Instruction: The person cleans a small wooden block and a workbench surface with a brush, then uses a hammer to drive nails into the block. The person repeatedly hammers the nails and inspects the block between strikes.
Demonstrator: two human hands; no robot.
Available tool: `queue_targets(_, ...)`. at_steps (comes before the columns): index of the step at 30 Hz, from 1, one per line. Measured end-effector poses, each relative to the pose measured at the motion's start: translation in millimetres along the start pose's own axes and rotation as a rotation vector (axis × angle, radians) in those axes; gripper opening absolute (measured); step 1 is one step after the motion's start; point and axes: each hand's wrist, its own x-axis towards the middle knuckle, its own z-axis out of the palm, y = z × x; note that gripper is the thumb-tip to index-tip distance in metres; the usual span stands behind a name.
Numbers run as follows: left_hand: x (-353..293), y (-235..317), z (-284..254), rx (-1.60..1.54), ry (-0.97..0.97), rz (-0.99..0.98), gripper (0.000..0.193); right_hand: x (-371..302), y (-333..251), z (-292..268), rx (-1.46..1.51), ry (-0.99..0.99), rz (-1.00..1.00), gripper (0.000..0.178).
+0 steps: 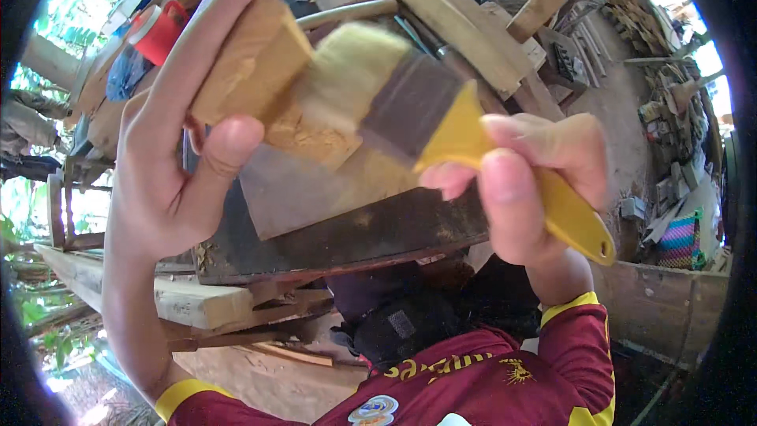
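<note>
My left hand grips a block of orange-brown wood from its left side, the thumb below and the fingers stretched along the far edge. Its lower part looks roughly cut or carved. In my right hand is a flat paintbrush with a yellow handle, a dark ferrule and pale bristles, pinched near the base of the handle. The bristles are blurred and lie against or just over the block's right side; contact is hard to make out. Beneath both hands lies a flat grey-brown board.
The dark worktable carries a long thick piece of timber at the back. A red mug and a blue plastic bag sit at the far left. Pale timber lies at near left; a woven basket stands at right.
</note>
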Motion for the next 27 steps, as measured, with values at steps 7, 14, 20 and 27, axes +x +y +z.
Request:
queue_targets(7,3.1,-4.8,4.9,0.033,0.068,-0.009,0.063,-50.8,48.0,30.0,-0.02,-0.162,0.042,0.011)
queue_targets(14,-1.1,-1.2,9.4,-0.02,0.13,-0.095,0.059,-36.9,20.1,12.1,-0.058,-0.006,0.142,0.012)
queue_targets(20,-1.2,1.9,7.5,0.008,0.165,-0.134,0.059,-32.5,31.9,20.3,-0.022,-0.197,0.2,0.012)
queue_targets(27,0.5,-10.2,4.2,0.066,0.246,-0.15,0.051,-31.1,15.7,17.5,-0.109,-0.208,0.107,0.019)
